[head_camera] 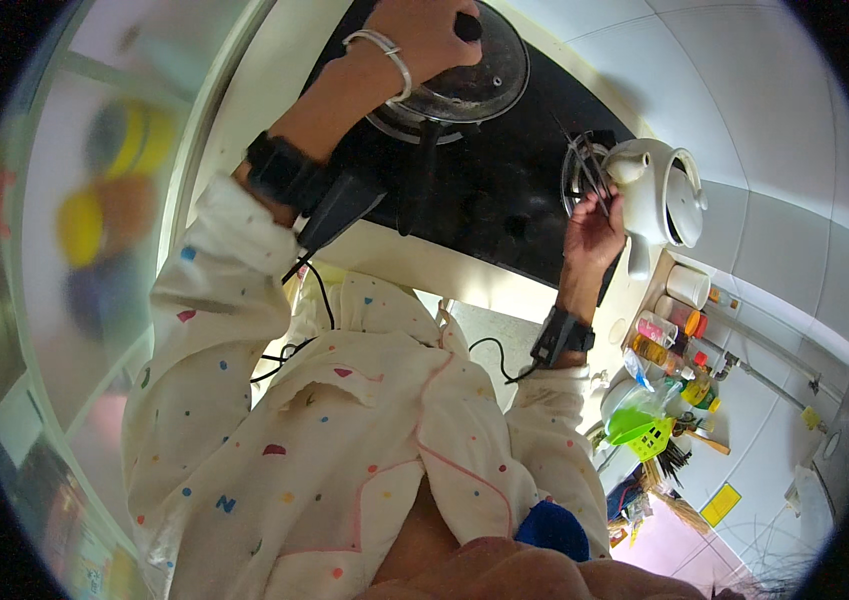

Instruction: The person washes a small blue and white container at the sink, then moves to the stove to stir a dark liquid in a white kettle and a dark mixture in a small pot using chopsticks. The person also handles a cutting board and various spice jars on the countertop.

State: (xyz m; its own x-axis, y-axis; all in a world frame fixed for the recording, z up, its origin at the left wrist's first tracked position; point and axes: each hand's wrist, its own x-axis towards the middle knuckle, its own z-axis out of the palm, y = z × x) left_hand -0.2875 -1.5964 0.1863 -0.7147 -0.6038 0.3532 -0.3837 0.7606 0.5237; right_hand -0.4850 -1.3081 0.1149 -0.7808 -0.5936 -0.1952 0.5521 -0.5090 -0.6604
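Note:
My left hand (424, 41), with a bracelet at its wrist, reaches over the pan at the top. Its fingers are closed around the black knob (468, 27) of the glass lid (499, 71). The lidded pan sits on the left burner of a black cooktop (484, 180), its dark handle (418, 180) pointing towards me. On the right, my right hand (595, 225) pinches thin, dark, crossed sticks (591, 169), perhaps chopsticks or tongs, over the right burner. Beside that hand stands a white kettle (649, 195), its lid slightly ajar.
Right of the cooktop stand a white canister (687, 286), jars and several bottles (661, 354). Farther along are a green bowl (628, 426) and a lime basket (651, 441) near dark sticks. A tiled wall runs behind. At left is a glass-fronted cabinet (105, 300); black cables hang by my body.

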